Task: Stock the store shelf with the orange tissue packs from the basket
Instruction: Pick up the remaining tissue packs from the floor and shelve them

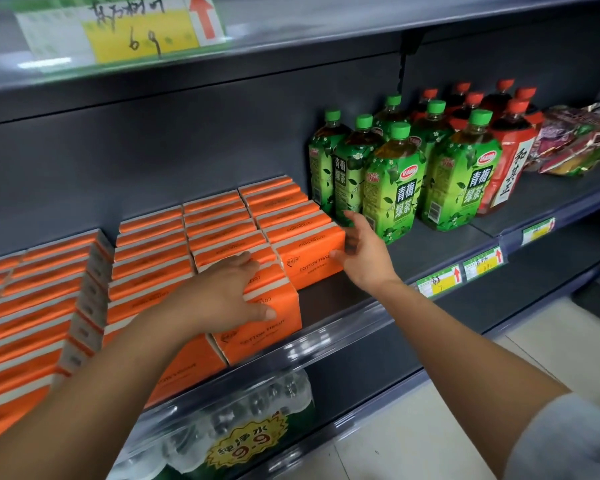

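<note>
Fingers (pixel 238 268) of the person's left hand (pixel 229 296) lie straight and spread across the top of an orange tissue pack (pixel 267 336) at the front edge of a grey store shelf (pixel 440 244). The thumb is laid along the pack's front upper edge, pressing rather than clasping. The right hand (pixel 366 252) is likewise released, its fingers (pixel 355 220) flat against the right side of the neighbouring front pack (pixel 309 263) and its thumb touching that pack's printed face.

Orange tissue packs (pixel 222 216) fill the left half of the shelf in close rows running back to the rear panel. More of them are stacked to the far left.

Just right of the packs stand green-capped tea bottles (pixel 395 188), and the nearest bottle is close behind the right hand. Red-capped bottles (pixel 510 147) follow, with a pile of snack packets (pixel 575 140) at the far right. Yellow price tags (pixel 484 263) with red arrows sit in the shelf's front strip, and a larger blurred one (pixel 118 26) hangs on the shelf above. A clear plastic rail (pixel 326 337) runs along the front edge below the packs. Beneath it lies a shrink-wrapped bundle of water bottles (pixel 257 410) marked 9.9. A grey sleeve (pixel 575 441) covers the right upper arm.
</note>
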`<state>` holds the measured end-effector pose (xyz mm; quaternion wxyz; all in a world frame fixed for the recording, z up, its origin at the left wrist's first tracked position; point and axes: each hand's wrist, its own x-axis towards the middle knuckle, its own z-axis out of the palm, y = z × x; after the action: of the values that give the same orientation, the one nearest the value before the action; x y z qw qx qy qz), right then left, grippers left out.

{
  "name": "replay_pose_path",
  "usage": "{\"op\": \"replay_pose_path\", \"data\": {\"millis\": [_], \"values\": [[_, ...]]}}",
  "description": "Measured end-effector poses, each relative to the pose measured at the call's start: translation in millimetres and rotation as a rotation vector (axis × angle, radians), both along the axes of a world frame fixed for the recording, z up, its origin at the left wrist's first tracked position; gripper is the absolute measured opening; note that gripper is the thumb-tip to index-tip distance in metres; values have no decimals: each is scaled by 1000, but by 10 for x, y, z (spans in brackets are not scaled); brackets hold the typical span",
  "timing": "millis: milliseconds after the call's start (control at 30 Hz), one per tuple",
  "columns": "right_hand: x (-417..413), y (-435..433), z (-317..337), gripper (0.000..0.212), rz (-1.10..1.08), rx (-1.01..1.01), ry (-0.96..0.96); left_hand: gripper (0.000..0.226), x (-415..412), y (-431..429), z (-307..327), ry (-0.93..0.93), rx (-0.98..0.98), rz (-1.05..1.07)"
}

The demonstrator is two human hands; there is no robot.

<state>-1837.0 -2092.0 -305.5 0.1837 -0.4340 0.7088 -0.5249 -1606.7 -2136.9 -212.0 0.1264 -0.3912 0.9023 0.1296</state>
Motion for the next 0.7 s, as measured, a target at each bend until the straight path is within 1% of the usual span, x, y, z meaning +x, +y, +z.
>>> {"op": "replay_pose_path", "data": {"millis": [67,133,167,233,300,367,433,500,600,700], "values": [[15,61,-21,78,-29,22,33,92,-17,10,0,-1,-9,2],[35,180,-18,73,-66,44,101,89,-50,50,6,5,-27,-6],[42,266,-15,68,-94,59,167,88,-77,84,10,9,-40,-15],[53,476,-11,57,-158,77,371,84,-146,184,18,14,-85,-42],[63,719,-23,49,-210,99,583,81,-244,301,9,23,-167,-74],[38,971,-103,43,-242,145,725,74,-377,448,-24,34,-272,-116],[18,1243,-206,41,-267,177,771,64,-535,644,-72,59,-353,-171],[19,1544,-309,42,-284,233,777,59,-699,895,-143,87,-361,-222],[32,2020,-541,47,-284,315,734,54,-920,1308,-335,111,-297,-289],[130,2536,-857,46,-273,395,691,48,-1095,1755,-591,91,-223,-361]]}}
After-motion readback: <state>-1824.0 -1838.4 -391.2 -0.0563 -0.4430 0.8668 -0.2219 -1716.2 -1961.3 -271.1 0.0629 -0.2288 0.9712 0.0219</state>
